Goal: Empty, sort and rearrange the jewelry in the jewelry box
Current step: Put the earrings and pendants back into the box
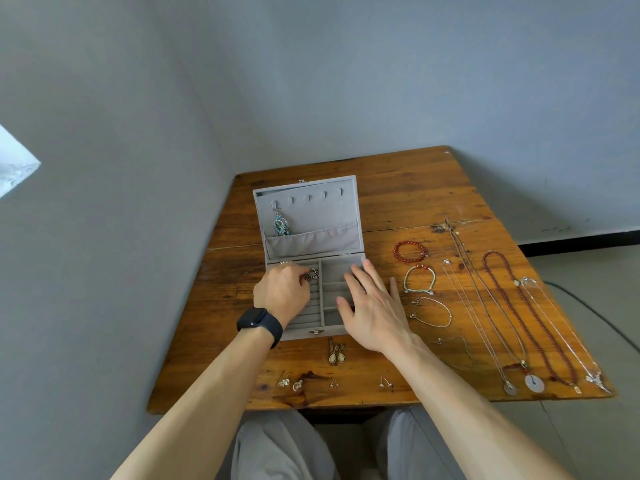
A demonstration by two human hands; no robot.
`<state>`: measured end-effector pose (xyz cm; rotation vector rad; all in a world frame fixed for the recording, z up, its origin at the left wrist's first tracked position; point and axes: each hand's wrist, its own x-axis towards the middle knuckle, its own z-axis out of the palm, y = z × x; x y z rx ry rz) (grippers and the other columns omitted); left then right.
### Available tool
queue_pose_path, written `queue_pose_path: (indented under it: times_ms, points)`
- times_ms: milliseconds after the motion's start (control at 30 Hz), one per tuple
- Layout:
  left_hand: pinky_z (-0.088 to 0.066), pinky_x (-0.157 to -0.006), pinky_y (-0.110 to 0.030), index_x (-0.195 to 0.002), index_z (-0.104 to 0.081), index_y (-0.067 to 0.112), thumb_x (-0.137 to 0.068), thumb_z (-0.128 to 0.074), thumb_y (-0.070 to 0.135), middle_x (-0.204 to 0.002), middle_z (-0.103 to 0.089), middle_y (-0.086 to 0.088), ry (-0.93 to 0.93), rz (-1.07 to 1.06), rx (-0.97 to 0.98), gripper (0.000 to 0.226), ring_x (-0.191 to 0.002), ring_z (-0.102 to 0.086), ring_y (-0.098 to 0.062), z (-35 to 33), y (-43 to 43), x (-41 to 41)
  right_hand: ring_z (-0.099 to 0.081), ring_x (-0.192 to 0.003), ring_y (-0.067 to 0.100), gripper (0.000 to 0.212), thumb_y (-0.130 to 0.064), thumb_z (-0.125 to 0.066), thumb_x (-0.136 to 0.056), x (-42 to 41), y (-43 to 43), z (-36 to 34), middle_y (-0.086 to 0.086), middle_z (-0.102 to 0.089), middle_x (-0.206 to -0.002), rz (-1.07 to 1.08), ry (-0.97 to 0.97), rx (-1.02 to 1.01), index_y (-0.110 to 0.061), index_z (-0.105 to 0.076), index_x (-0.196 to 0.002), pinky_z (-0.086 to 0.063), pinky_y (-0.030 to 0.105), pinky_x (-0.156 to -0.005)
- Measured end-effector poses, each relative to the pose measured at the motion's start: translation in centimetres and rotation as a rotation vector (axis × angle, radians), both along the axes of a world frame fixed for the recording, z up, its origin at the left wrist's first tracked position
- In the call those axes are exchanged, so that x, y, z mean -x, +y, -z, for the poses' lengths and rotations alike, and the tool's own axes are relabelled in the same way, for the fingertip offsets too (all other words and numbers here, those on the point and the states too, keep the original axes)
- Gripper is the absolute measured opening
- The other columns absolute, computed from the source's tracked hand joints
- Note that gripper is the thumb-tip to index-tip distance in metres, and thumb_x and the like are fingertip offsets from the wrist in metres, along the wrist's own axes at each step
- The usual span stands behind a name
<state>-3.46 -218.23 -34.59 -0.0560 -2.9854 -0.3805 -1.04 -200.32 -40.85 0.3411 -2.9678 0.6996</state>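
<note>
1. We find the jewelry box (349, 206) open on the left half of the wooden table (398, 188), with its lid leaning back towards the wall.
2. The left hand (282, 289), with a dark watch (258, 323) on its wrist, is over the ring slots in the box's left section. Its fingertips pinch a dark ornate ring (312, 274) at the far end of those slots.
3. The right hand (372, 306) is spread, fingers straight and apart, over the right-hand compartments. We cannot tell whether it touches the box. The two hands are apart.
4. One blue dangling earring (280, 226) hangs from the leftmost hook inside the lid, above the fabric pocket.
5. Right of the box, in a column, lie a red bead bracelet (409, 252), a corded bracelet (419, 279) and a thin chain bracelet (433, 311).
6. Further right, several necklaces are laid out lengthwise, among them a long red bead necklace (526, 320).
7. Just in front of the box lies a pair of drop earrings (336, 355). Small stud earrings (385, 382) are spaced along the near edge.
</note>
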Motion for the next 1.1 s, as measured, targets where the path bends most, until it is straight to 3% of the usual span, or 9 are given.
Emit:
queue_pose_path:
  times_ms: [200,333,433,500,533,633,800,1100]
  points:
    - [-0.058,-0.077,-0.034,-0.133,-0.062,0.026,-0.097,-0.052,0.022,-0.121,-0.069,-0.002,-0.028,0.062,-0.025,0.038,-0.105,-0.066,-0.022,-0.2,-0.6,-0.3,0.014,-0.153,0.010,0.062,-0.051,-0.025,-0.103,-0.1,0.2,-0.4,-0.005,-0.014,-0.167,-0.021,-0.017,-0.033,-0.020,-0.028,-0.157,-0.003,0.055,-0.121]
    - [-0.057,-0.083,-0.035,-0.137,-0.059,0.025,-0.097,-0.056,0.023,-0.126,-0.067,-0.002,0.102,0.134,-0.080,0.040,-0.115,-0.060,-0.021,0.4,-2.0,-3.4,0.009,-0.153,0.010,0.057,-0.048,-0.025,-0.105,-0.5,0.5,-1.4,-0.005,-0.014,-0.167,-0.044,-0.054,0.016,-0.024,-0.027,-0.157,-0.002,0.051,-0.122]
    - [-0.042,-0.111,-0.039,-0.147,-0.047,0.028,-0.101,-0.051,0.033,-0.149,-0.050,-0.002,0.132,0.125,-0.053,0.047,-0.139,-0.042,-0.021,1.9,-3.7,-6.4,-0.026,-0.149,0.018,0.047,-0.038,-0.048,-0.102,-2.3,1.0,-2.0,-0.001,-0.039,-0.157,-0.019,0.086,0.116,-0.025,-0.047,-0.146,-0.025,0.042,-0.119]
    - [-0.021,-0.122,-0.039,-0.156,-0.029,0.030,-0.105,-0.036,0.045,-0.163,-0.025,0.003,0.035,0.088,-0.027,0.054,-0.151,-0.020,-0.017,3.3,-4.8,-7.8,-0.053,-0.121,0.020,0.035,-0.031,-0.065,-0.093,-4.1,1.3,-2.1,-0.001,-0.060,-0.128,0.008,0.254,0.141,-0.023,-0.065,-0.127,-0.043,0.030,-0.097]
    - [-0.015,-0.124,-0.038,-0.158,-0.022,0.030,-0.105,-0.027,0.049,-0.165,-0.012,0.007,-0.032,0.074,-0.036,0.056,-0.152,-0.013,-0.016,3.9,-5.3,-8.3,-0.056,-0.107,0.018,0.028,-0.028,-0.070,-0.089,-5.0,1.4,-2.0,-0.004,-0.063,-0.115,0.018,0.310,0.139,-0.023,-0.070,-0.116,-0.043,0.026,-0.086]
    - [-0.019,-0.123,-0.041,-0.160,-0.013,0.029,-0.105,-0.017,0.054,-0.166,0.005,0.015,-0.145,0.041,-0.135,0.060,-0.151,-0.016,-0.016,4.9,-5.6,-8.7,-0.054,-0.093,0.015,0.016,-0.030,-0.073,-0.086,-7.1,1.3,-1.7,-0.010,-0.065,-0.097,-0.003,0.300,0.081,-0.026,-0.075,-0.102,-0.044,0.027,-0.073]
    - [-0.009,-0.123,-0.042,-0.160,-0.009,0.022,-0.105,-0.016,0.051,-0.167,0.007,0.010,-0.143,0.019,-0.125,0.062,-0.153,-0.008,-0.012,5.3,-5.1,-8.7,-0.050,-0.101,0.013,0.028,-0.044,-0.063,-0.093,-8.3,0.5,-1.6,-0.014,-0.066,-0.108,-0.011,0.124,-0.085,-0.035,-0.071,-0.118,-0.043,0.032,-0.082]
    - [-0.010,-0.124,-0.042,-0.160,-0.006,0.022,-0.105,-0.015,0.052,-0.166,0.010,0.010,-0.203,0.040,-0.121,0.063,-0.152,-0.009,-0.012,4.8,-5.2,-8.7,-0.051,-0.094,0.010,0.006,-0.037,-0.067,-0.091,-9.5,0.6,-2.6,-0.019,-0.068,-0.098,-0.015,0.151,-0.012,-0.035,-0.073,-0.093,-0.044,0.030,-0.079]
